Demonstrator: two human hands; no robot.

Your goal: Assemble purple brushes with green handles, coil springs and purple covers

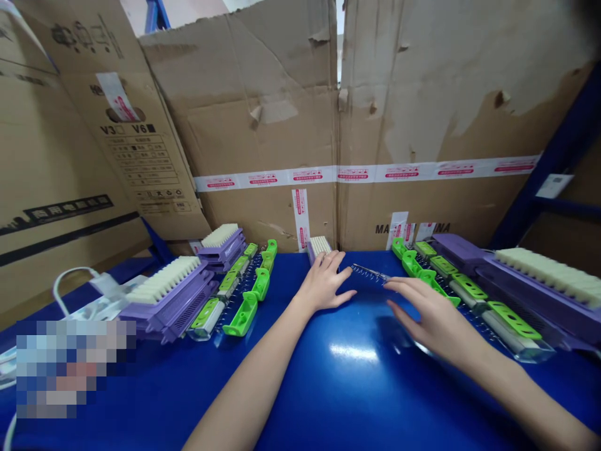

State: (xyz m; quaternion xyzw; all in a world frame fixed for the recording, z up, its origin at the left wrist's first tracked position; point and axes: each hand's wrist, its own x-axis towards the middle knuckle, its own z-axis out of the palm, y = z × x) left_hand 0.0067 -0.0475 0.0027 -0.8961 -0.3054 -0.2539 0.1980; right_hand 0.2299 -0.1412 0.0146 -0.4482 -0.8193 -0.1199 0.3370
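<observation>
My left hand [326, 282] reaches forward over the blue table with its fingers spread and nothing visible in them. Just beyond its fingertips is a small purple block with cream bristles [320, 245], its near part hidden by the hand. My right hand [429, 316] is stretched out with the thumb apart from the fingers. Its fingertips meet the right end of a thin metallic piece [369, 272]; small shiny bits lie along it, too fine to name. Right of this hand runs a row of bright green brackets [425, 274], partly covered by the hand.
Purple brush-topped units [171, 291] stand at left, beside clear green-topped blocks [206, 317] and green brackets [241, 315]. A long purple unit [530, 294] lies at right. Cardboard walls [263, 125] enclose the blue table [310, 388]. A white power strip [101, 307] with cables sits far left.
</observation>
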